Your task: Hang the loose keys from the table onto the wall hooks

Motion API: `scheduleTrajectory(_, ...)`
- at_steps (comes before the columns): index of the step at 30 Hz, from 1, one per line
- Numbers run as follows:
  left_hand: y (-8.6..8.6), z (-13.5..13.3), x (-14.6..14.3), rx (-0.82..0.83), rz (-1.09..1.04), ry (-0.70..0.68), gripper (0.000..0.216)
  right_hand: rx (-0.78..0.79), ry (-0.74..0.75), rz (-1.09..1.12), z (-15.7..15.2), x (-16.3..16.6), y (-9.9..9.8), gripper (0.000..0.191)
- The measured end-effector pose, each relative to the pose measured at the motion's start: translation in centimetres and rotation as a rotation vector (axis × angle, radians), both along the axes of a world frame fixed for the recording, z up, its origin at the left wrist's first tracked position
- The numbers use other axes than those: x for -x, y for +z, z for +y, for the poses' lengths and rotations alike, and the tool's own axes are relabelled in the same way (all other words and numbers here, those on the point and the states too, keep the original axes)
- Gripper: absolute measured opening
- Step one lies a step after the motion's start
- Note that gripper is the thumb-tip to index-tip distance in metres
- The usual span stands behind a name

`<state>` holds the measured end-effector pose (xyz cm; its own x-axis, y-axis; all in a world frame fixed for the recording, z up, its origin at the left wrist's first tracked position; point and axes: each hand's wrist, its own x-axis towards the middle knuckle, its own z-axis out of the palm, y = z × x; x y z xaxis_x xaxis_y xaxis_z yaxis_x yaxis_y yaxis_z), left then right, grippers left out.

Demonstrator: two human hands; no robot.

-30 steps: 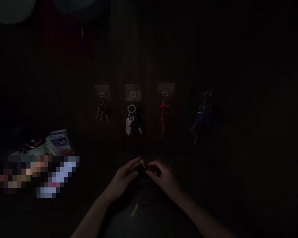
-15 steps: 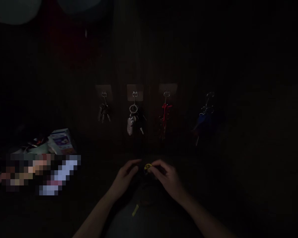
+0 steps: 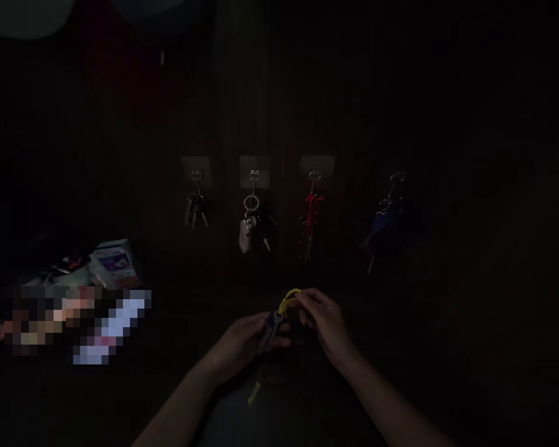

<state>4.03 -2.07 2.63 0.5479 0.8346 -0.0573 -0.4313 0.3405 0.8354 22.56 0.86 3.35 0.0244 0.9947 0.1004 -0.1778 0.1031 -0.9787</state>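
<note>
A small bunch of keys (image 3: 274, 324), one with a blue head, hangs from a yellow cord loop (image 3: 289, 299) low in the middle of the view. My right hand (image 3: 323, 316) pinches the top of the loop between thumb and fingertips. Under and around the keys is my left hand (image 3: 246, 338), its fingers behind the blades and its thumb against their left side. A short yellow strip (image 3: 254, 392) shows below the hands, in front of my body.
On the dark wall ahead, key bunches hang from hooks: plain keys (image 3: 196, 211), keys with a pale fob (image 3: 246, 234), a red-tagged bunch (image 3: 313, 211) and a blue one (image 3: 384, 225). At left lie a box (image 3: 116, 264) and a blurred-out bright object (image 3: 114, 326).
My right hand has raised the yellow loop, stretching it out above the keys. My left hand has come right and now holds the keys, where before it was apart from them.
</note>
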Motion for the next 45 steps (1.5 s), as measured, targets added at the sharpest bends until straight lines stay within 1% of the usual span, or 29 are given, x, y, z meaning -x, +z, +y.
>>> scheduleTrajectory(5, 0.2, 0.1, 0.3, 0.057, 0.008, 0.011, 0.033, 0.018, 0.003, 0.019, 0.4, -0.2, -0.7, 0.029)
scheduleTrajectory(12, 0.4, 0.0, 0.4, 0.061, 0.035, -0.004, 0.032, 0.024, 0.009, 0.028, 0.2, 0.0, -0.4, 0.031)
scheduleTrajectory(17, 0.0, 0.1, 0.4, 0.043, 0.045, -0.003, 0.04, 0.007, 0.004, 0.039, 0.2, 0.0, -0.3, 0.033)
scheduleTrajectory(19, -0.2, 0.3, 0.3, 0.046, 0.043, 0.027, 0.045, -0.012, 0.004, 0.028, 0.2, -0.1, -0.4, 0.032)
scheduleTrajectory(22, -0.5, 0.6, 0.2, 0.055, 0.061, 0.117, 0.049, -0.026, 0.006, 0.002, 0.1, -0.2, -0.4, 0.03)
scheduleTrajectory(26, -0.7, 0.9, 0.2, 0.04, 0.148, 0.265, 0.045, -0.029, 0.019, -0.025, 0.2, -0.3, -0.5, 0.031)
scheduleTrajectory(29, -0.9, 1.0, 0.3, 0.028, 0.187, 0.313, 0.041, -0.021, -0.005, -0.033, 0.3, -0.3, -0.7, 0.032)
scheduleTrajectory(35, -1.0, 0.7, 0.3, 0.056, 0.098, 0.227, 0.045, 0.01, -0.049, -0.002, 0.6, -0.5, -1.1, 0.03)
scheduleTrajectory(38, -0.9, 0.6, 0.2, 0.057, 0.098, 0.22, 0.044, 0.008, -0.059, 0.011, 0.6, -0.6, -1.0, 0.029)
scheduleTrajectory(41, -0.8, 0.7, 0.3, 0.055, 0.092, 0.219, 0.044, -0.024, -0.076, -0.008, 0.7, -0.8, -0.4, 0.029)
scheduleTrajectory(45, -0.6, 0.8, 0.4, 0.068, 0.089, 0.222, 0.045, -0.089, -0.088, -0.057, 0.8, -0.9, 0.9, 0.029)
